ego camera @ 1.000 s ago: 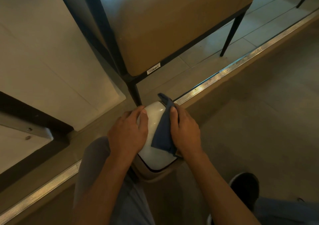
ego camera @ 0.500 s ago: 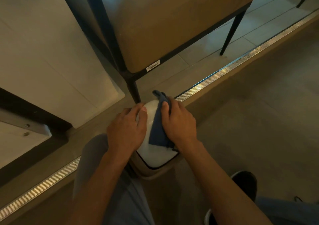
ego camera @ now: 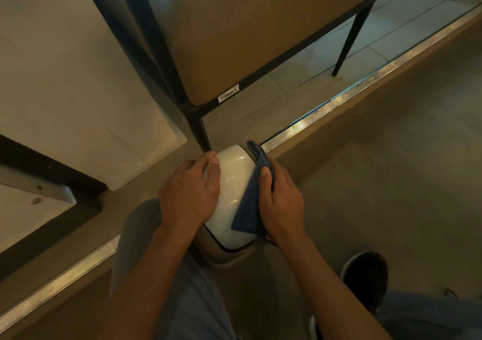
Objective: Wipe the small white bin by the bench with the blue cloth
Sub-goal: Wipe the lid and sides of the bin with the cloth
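while seen from above on a tan floor, the small white bin is being steadied just beside the black front leg of a bench, its glossy domed lid turned up toward the camera. the lid is being gripped along its left edge by the left hand, whose fingers are lying curved over the rim with the thumb resting on the white top. the blue cloth is being pressed against the right side of the lid by the right hand, with the thumb laid on top of the fabric and the fingers wrapped round behind it; one end of the cloth is being pushed up past the far rim, while the other end is draping down toward the near edge. a dark seam and a beige body are being shown under the near edge of the lid. a ribbed metal strip is running across the floor behind the bin, passing just beyond the cloth. a white barcode label is being carried on the corner of the tan bench cushion. a grey-trousered knee is being held below the left wrist, and a dark shoe is resting on the floor under the right forearm.
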Action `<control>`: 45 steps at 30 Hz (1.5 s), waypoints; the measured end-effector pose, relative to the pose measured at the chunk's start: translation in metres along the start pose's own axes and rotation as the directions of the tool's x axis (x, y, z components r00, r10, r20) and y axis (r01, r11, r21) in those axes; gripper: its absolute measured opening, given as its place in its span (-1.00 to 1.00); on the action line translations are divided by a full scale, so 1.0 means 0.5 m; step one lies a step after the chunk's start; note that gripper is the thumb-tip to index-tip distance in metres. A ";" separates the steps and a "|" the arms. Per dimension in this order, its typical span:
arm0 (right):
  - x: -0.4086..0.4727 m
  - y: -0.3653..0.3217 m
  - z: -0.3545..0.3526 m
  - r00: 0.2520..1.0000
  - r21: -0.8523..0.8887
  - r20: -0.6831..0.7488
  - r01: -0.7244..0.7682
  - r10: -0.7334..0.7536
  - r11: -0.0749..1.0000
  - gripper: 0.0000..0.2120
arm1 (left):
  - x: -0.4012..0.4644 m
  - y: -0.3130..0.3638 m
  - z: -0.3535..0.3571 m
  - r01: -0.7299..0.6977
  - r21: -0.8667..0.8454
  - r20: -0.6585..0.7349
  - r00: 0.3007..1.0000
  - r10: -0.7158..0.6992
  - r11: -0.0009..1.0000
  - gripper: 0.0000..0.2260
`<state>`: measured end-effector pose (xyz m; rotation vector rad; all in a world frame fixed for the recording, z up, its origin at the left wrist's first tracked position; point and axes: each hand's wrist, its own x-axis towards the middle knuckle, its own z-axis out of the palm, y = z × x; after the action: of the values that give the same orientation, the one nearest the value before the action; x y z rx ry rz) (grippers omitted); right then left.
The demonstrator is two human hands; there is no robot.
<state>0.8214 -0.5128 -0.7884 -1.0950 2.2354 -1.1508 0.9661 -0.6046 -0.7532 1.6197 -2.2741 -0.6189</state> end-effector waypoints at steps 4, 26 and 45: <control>0.063 -0.045 -0.001 0.993 -0.137 0.102 0.075 -0.061 0.988 -0.56 | -0.001 0.004 0.000 -0.006 0.028 -0.006 1.000 0.006 1.000 -0.57; 0.113 -0.092 0.016 0.989 -0.335 0.140 0.083 -0.037 0.939 -0.57 | -0.004 0.009 0.009 0.005 0.035 -0.046 0.999 -0.004 0.999 -0.59; 0.030 -0.013 0.005 0.996 -0.145 -0.054 0.058 -0.067 0.988 -0.58 | -0.006 0.005 0.009 0.011 0.020 -0.030 0.999 -0.011 1.000 -0.55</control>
<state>0.8167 -0.5279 -0.7846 -1.2099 2.3761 -1.0738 0.9631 -0.6004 -0.7557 1.6409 -2.2587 -0.5725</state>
